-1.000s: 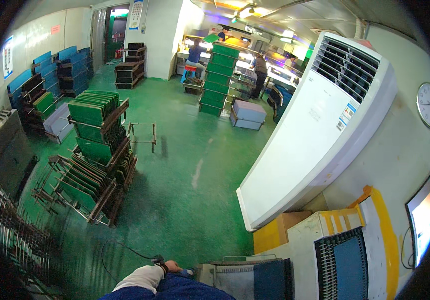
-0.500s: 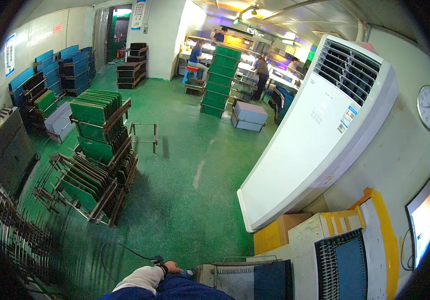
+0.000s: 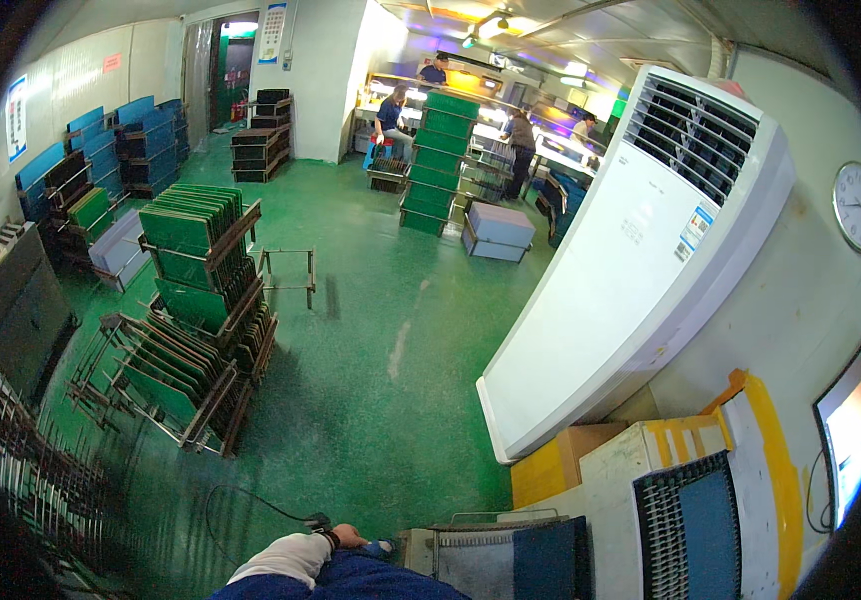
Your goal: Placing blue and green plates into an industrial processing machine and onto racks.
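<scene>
My left hand (image 3: 349, 536) lies low in the picture, close to my dark blue trousers (image 3: 381, 580), as if resting by the knee; its fingers are too small and turned away to read. A pale sleeve covers the forearm, and a dark band (image 3: 329, 540) circles the wrist. Beside the wrist is a small black piece (image 3: 318, 521) with a thin black cable (image 3: 241, 488) looping over the floor to the left. A blue and white thing (image 3: 381, 548), perhaps a shoe, shows just past the hand. My right hand is out of the picture.
Racks of green boards (image 3: 196, 240) stand on the left, with metal racks (image 3: 31, 460) nearer. A tall white air conditioner (image 3: 631, 260) leans across the right. Rack with a blue panel (image 3: 551, 560), boxes (image 3: 561, 465) and a screen (image 3: 851, 430) are near right. People (image 3: 391, 115) work at the back.
The view has shifted very slightly. My left hand stays in nearly the same place, and more of the blue and white thing beside it shows. A person at the back has straightened a little.
</scene>
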`<state>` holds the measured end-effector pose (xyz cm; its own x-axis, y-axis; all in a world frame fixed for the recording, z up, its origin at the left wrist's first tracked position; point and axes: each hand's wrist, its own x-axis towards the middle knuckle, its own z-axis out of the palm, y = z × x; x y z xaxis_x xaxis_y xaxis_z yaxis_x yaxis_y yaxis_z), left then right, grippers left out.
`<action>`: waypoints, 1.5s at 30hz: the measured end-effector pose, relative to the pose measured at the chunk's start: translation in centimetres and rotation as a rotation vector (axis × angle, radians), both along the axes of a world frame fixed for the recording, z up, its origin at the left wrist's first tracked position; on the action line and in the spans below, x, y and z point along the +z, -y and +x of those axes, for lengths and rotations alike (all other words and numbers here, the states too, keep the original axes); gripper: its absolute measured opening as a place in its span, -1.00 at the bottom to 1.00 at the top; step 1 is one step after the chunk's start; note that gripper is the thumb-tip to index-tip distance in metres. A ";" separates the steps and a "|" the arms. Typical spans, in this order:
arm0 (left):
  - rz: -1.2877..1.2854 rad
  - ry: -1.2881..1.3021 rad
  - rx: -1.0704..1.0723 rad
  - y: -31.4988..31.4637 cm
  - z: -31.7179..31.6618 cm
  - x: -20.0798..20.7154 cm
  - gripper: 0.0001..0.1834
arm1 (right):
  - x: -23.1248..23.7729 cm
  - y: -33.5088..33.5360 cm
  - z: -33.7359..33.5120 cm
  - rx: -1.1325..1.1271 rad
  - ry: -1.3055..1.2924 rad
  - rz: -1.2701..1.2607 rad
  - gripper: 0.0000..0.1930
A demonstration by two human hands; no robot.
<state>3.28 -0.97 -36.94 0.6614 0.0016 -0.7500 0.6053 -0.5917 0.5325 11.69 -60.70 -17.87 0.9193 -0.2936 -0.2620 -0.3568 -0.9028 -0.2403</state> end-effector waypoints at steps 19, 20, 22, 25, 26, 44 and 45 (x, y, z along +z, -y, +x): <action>0.040 0.045 -0.203 1.3 2.8 -1.2 -0.26 | 21.3 -6.0 -1.0 -0.026 -0.097 -0.233 -0.40; 0.025 -0.011 -0.261 1.5 3.3 -0.8 -0.25 | 23.0 -6.5 -0.9 -0.080 -0.134 -0.215 -0.39; 0.006 -0.057 -0.256 1.9 3.7 -0.7 -0.25 | 24.4 -6.2 -1.7 -0.161 -0.144 -0.182 -0.38; 0.009 -0.019 -0.237 1.9 3.1 -1.9 -0.26 | 26.9 -4.7 -2.6 -0.231 -0.134 -0.112 -0.36; 0.027 0.063 -0.226 1.8 2.7 -2.4 -0.27 | 27.3 -4.2 -3.2 -0.236 -0.135 -0.109 -0.36; -0.004 0.035 -0.261 1.6 6.4 2.6 -0.45 | 19.1 -0.3 -6.5 -0.996 1.108 1.559 -0.82; 0.002 0.033 -0.301 1.9 6.7 2.9 -0.45 | 21.2 -2.9 -5.9 -1.004 1.113 1.588 -0.81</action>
<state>9.97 -2.90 -34.03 0.6561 -0.1967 -0.7286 0.3849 -0.7432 0.5473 5.81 -57.83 3.32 0.5456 -0.7744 -0.3205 0.3223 0.5469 -0.7727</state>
